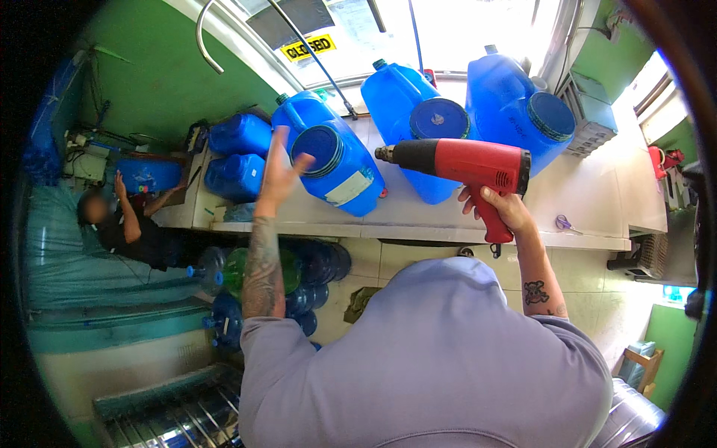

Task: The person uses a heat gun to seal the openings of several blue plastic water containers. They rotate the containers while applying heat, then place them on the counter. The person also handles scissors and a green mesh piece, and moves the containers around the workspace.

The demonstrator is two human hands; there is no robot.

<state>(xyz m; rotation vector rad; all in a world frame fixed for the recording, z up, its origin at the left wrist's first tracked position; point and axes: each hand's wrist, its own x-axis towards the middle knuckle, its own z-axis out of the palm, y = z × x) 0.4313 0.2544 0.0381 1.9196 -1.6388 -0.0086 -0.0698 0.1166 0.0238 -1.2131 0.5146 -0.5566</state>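
Observation:
A red and black heat gun is in my right hand, its metal nozzle pointing left over the counter. My left hand holds nothing, its fingers spread beside a capped blue plastic water jug with a pale label. I cannot tell whether the hand touches the jug. The middle blue jug stands partly hidden behind the heat gun, its wide round cap showing. To the right, a third blue jug has a dark cap with a textured rim.
Scissors lie on the tiled counter at right. Two smaller blue containers sit at left. Several large round bottles stand on the floor. A co-worker handles another blue container at far left. Metal rods hang above.

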